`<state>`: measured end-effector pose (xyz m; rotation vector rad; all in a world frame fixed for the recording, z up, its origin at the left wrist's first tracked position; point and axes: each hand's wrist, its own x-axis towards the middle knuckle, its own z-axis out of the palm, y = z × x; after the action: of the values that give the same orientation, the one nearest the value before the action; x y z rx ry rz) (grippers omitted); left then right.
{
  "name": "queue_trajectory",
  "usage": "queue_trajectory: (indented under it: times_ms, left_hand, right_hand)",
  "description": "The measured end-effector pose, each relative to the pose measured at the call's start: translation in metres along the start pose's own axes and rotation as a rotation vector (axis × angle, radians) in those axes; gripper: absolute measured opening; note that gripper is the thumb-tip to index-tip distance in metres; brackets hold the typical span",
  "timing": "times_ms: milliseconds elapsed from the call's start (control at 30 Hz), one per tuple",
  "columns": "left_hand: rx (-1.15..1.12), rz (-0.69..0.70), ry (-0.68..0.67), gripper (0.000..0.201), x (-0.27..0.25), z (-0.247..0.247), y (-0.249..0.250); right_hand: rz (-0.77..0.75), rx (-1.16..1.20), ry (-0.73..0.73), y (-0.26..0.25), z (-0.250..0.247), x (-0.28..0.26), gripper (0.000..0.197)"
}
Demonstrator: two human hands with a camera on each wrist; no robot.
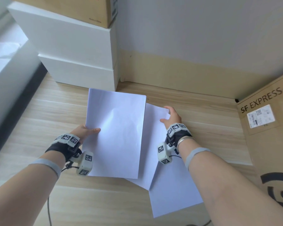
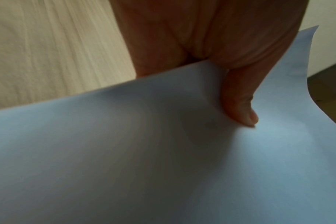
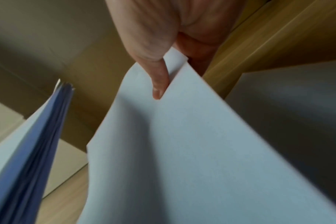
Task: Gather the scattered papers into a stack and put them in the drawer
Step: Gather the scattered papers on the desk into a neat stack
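Note:
My left hand (image 1: 87, 130) pinches the left edge of a stack of white papers (image 1: 116, 132), thumb on top, holding it above the wooden floor. The left wrist view has that thumb (image 2: 238, 103) pressed on the top sheet (image 2: 163, 159). My right hand (image 1: 170, 116) pinches the far corner of a single white sheet (image 1: 155, 144), lifted beside and partly under the stack. In the right wrist view the thumb (image 3: 159, 81) lies on this sheet (image 3: 182, 151), with the stack's edge (image 3: 38, 136) at the left. Another sheet (image 1: 173, 193) lies on the floor below. The white drawer unit (image 1: 75, 51) stands behind.
A cardboard box (image 1: 82, 8) sits on top of the drawer unit. A large SF Express carton (image 1: 268, 128) stands at the right. The grey wall (image 1: 203, 38) closes the back. Wooden floor (image 1: 39, 111) spreads left of the papers.

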<state>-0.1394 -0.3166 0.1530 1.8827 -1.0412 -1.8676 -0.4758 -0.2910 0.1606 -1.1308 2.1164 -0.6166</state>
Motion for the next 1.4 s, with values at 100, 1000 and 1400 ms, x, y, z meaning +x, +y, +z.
queue_trajectory:
  times_ms: [100,1000,1400]
  left_hand:
    - [0.006,0.001,-0.016,0.058,0.016,-0.004,-0.01]
    - [0.154,-0.015,-0.097,0.034,-0.003,0.065,-0.02]
    - [0.184,-0.036,-0.088,0.033,0.003,0.081,-0.026]
  right_hand:
    - [0.02,-0.083,-0.045,0.001,-0.019,0.002,0.057]
    - [0.392,-0.296,-0.123,0.088,-0.039,-0.061,0.094]
    - [0.447,-0.325,-0.12,0.103,-0.027,-0.081,0.1]
